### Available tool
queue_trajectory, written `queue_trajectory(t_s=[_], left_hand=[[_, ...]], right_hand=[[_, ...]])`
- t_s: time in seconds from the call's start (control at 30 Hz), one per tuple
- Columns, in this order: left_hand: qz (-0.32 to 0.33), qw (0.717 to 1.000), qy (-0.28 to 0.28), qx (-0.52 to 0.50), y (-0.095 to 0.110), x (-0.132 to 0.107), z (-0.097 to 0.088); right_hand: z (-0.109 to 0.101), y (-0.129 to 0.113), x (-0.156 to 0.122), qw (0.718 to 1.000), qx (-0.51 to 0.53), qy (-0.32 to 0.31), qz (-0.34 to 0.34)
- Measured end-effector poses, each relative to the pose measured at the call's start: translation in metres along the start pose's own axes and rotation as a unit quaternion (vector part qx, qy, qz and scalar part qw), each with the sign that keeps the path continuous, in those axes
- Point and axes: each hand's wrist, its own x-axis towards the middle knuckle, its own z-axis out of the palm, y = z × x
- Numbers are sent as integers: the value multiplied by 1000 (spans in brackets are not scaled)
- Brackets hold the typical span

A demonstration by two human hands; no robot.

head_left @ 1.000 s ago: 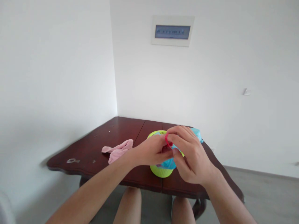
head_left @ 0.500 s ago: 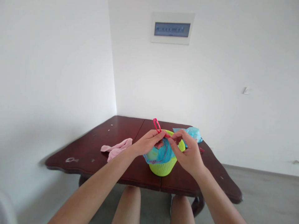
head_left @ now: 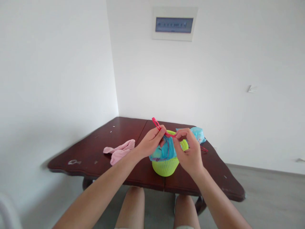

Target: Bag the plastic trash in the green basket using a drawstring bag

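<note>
My left hand (head_left: 150, 142) and right hand (head_left: 188, 149) pinch what looks like a pink plastic clip (head_left: 156, 124) at 12 o'clock, over blue cloth (head_left: 164, 152) draped on a lime-green basket (head_left: 165, 168); a pink sock (head_left: 118, 151) lies at 11 o'clock.

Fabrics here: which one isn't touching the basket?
The pink cloth, lying apart to the left of the green basket; the blue cloth drapes over the basket's rim.

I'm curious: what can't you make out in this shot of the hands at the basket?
Head view only:
Inside of the green basket: hidden by the blue cloth and hands.
Middle of the pink clip: hidden by the left hand and right hand.
Writing on the wall panel: too small and blurred.
</note>
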Motion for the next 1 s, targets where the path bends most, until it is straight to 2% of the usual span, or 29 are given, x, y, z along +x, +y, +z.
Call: queue_trajectory(t_s=[0.2,0.3,0.43,0.53,0.6,0.63,0.7,0.77,0.8,0.87,0.93,1.0], left_hand=[[-45,990,35,-131,-17,9,-7],[-59,981,57,-177,-25,12,-8],[-75,963,62,-250,-27,13,-10],[-87,966,24,-244,-22,9,-14],[-73,983,0,-166,-16,2,-17],[-54,994,-4,-99,-12,-2,-20],[6,997,-17,77,-2,-10,-25],[81,962,-52,254,8,-16,-31],[114,936,-77,323,13,-17,-34],[161,890,-110,413,20,-17,-41],[185,862,-97,462,22,-15,-47],[208,851,-55,479,20,-14,-52]], right_hand=[[10,1,-9,989,81,125,23],[19,-5,-19,984,102,148,10],[34,-6,-40,991,81,103,26],[35,-4,-53,997,49,-3,63],[29,-5,-55,995,35,-67,68],[25,-6,-54,996,29,-67,53],[16,-10,-46,1000,18,-11,3],[11,-10,-35,999,24,22,-7],[11,-8,-29,999,36,9,18],[15,2,-21,991,66,-59,99],[23,15,-21,978,86,-112,155],[30,27,-29,965,101,-150,190]])
